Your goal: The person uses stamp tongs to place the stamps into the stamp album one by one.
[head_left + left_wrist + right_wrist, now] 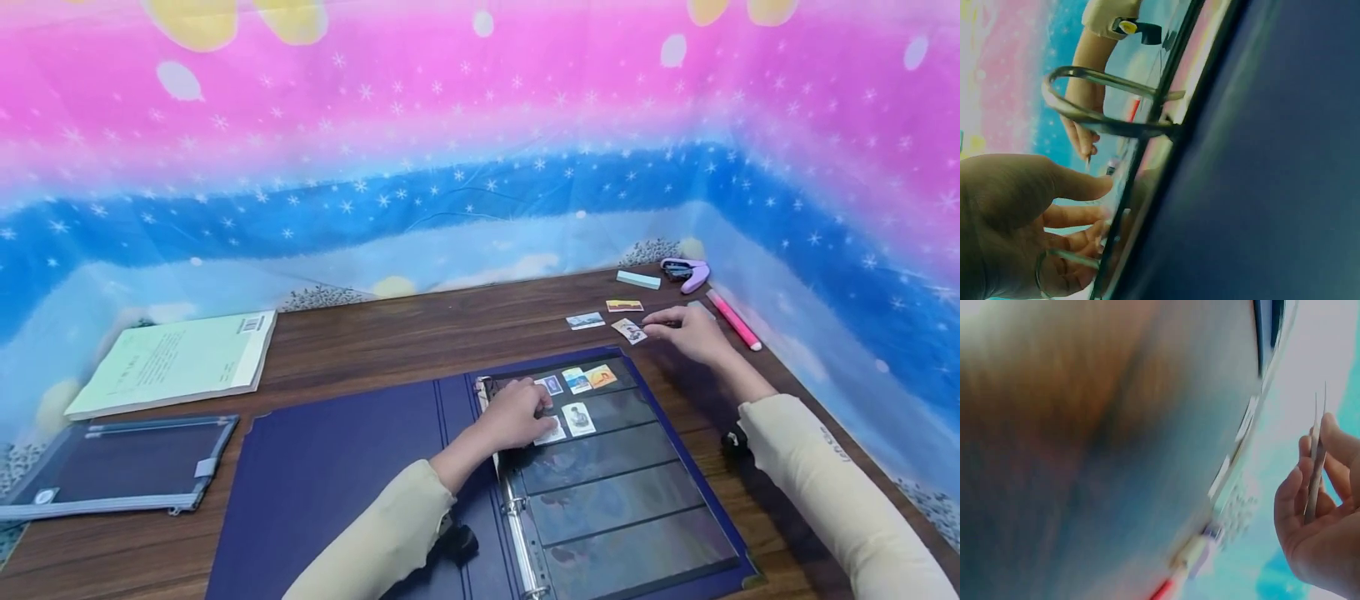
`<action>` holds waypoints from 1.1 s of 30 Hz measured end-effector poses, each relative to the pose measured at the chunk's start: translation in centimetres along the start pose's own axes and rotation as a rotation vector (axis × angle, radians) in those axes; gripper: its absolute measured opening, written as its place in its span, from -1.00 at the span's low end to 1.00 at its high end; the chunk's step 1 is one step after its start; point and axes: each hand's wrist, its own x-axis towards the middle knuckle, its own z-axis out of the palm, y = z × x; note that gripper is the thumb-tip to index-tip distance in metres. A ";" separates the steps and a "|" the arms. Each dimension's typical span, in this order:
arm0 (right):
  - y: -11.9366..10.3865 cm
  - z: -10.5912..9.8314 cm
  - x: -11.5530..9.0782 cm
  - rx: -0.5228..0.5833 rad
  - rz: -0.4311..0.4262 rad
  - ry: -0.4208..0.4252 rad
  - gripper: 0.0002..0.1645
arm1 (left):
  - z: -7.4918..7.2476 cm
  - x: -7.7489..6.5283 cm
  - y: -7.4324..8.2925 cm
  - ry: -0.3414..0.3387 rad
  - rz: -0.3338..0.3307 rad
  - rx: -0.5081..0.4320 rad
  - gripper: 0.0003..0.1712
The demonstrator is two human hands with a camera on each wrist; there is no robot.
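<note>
Tweezers (pixel 1315 469) are gripped in my right hand (pixel 693 333), their tips parted in the right wrist view. In the head view that hand is over the table beside a stamp (pixel 629 331). Two more stamps, one red and yellow (pixel 624 306) and one bluish (pixel 585 321), lie around it. My left hand (pixel 517 414) rests on the black pocket page of an open blue stamp album (pixel 352 475), its fingers loosely bent and partly covering a stamp (pixel 552 431). Beside the fingers, a portrait stamp (pixel 578 419) and several others sit in the upper rows.
A purple stapler (pixel 693 273), a pale blue box (pixel 638 279) and a pink marker (pixel 735 320) lie at the back right. At left are a pale green book (pixel 176 362) and a zippered mesh pouch (pixel 127 467). Metal rings (pixel 514 506) rise along the album's spine.
</note>
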 end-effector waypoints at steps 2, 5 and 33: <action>0.7 -0.6 0.4 -0.011 0.028 -0.005 -0.66 | -0.2 0.4 0.6 -0.032 -0.005 0.022 -0.69; 1.7 -1.2 1.1 -0.019 0.054 -0.018 -0.66 | -0.3 1.1 1.4 -0.078 -0.017 0.045 -0.69; 3.3 -2.3 5.9 -0.055 0.197 -0.374 -0.61 | 1.4 2.8 0.8 -0.031 0.009 -0.085 -0.81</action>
